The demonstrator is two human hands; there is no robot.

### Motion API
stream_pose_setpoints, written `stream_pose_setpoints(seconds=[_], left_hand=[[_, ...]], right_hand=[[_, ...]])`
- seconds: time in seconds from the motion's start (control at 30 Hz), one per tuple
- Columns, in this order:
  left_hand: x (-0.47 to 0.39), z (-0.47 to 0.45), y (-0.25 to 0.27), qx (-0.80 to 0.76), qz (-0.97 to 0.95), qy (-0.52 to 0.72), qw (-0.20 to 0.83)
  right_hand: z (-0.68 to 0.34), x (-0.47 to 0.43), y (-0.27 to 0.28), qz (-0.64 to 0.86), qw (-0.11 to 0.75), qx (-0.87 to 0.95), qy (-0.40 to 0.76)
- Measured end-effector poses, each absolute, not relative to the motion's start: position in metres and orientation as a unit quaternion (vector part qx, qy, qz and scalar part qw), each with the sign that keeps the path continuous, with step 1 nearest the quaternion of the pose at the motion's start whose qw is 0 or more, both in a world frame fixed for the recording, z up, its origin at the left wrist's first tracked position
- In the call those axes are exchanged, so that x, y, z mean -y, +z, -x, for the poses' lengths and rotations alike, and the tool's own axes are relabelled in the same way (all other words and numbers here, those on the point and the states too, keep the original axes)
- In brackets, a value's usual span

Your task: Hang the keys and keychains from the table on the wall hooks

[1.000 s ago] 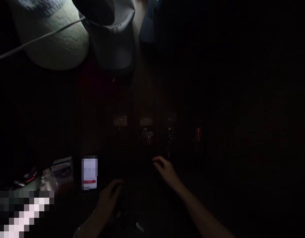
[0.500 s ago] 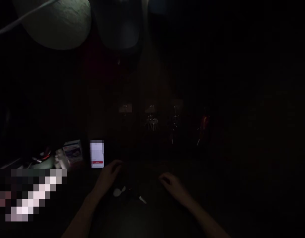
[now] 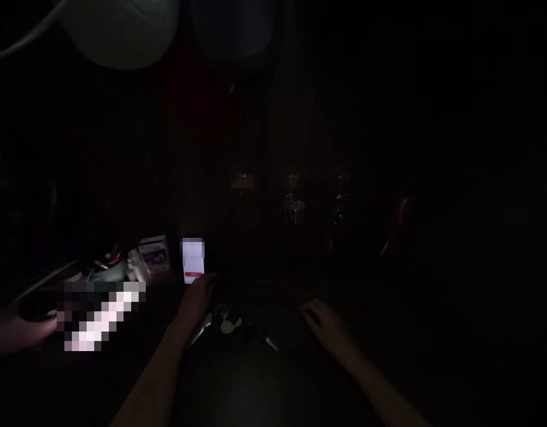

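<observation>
Loose keys point(image 3: 271, 343) down on desk point(image 3: 255, 391), between hands, unhung — key bunch point(image 3: 295, 207) already up on hook point(image 3: 293, 177), past far side. Left hand point(image 3: 197, 299) near lit phone point(image 3: 192, 261), can't tell grip; right hand point(image 3: 324, 321) slack, nothing seen in it.

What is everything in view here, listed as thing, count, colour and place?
phone: 1, lit whitish screen with red bar, beyond the left hand
round tag: 1, pale, between the hands
slim piece: 1, whitish, right of the tag
shiny strip: 1, silvery, beside the left wrist
box: 1, white and purple, left of the phone
hanging keys: one bunch, silvery, back centre
hanging item: 1, reddish, back right
rounded shapes: 2, pale and dark bluish, top left
cord: 1, greyish, top left
left hand: 1, dimly lit, near the phone
right hand: 1, dimly lit, right of centre
Other items: too dark or blurred
</observation>
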State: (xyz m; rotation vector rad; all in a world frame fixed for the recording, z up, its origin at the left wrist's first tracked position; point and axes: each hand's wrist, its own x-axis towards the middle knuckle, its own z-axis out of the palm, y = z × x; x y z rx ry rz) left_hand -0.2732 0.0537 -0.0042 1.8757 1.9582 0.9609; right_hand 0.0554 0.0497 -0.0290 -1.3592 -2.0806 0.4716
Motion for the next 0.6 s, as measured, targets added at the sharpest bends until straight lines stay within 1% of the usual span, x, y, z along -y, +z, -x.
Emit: stream_pose_setpoints(seconds=[0.13,0.27,0.33,0.47,0.6], left_hand=[[-0.054,0.261,-0.008,-0.639,-0.684,0.311,0.166],[-0.049,0.251,0.001,-0.583,-0.722,0.290,0.232],[-0.047,0.249,0.006,-0.583,-0.716,0.300,0.241],[-0.048,0.249,0.007,-0.601,-0.701,0.341,0.176],[-0.051,0.238,-0.005,-0.543,-0.762,0.334,0.113]], right_hand=[[-0.056,-0.049,-0.029,0.512,0.286,0.793,0.164],[-0.055,-0.048,-0.028,0.519,0.275,0.793,0.162],[-0.055,-0.047,-0.027,0.524,0.269,0.792,0.163],[-0.053,-0.045,-0.023,0.533,0.259,0.789,0.160],[-0.052,-0.045,-0.023,0.532,0.259,0.792,0.154]])
